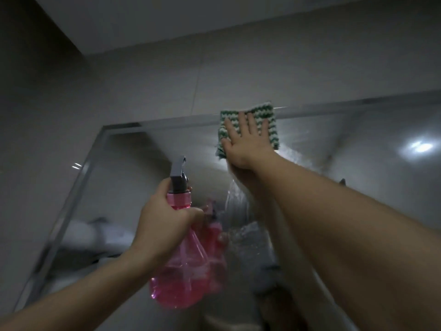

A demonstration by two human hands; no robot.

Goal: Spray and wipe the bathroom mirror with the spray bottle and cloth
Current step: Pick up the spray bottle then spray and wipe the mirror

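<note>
We are on the wiping step: our right hand [243, 142] presses the green and white striped cloth [267, 120] flat, fingers straight, on the mirror [358, 149] near its top edge in the upper middle of the frame. Our left hand [164, 220] grasps the neck of the pink see-through spray bottle [181, 280] in the lower middle. Next we likely need to slide the cloth down over the wet streaks below it.

cloth [269, 120] on mirror [358, 149] — bottle [181, 271] lower-left
</note>
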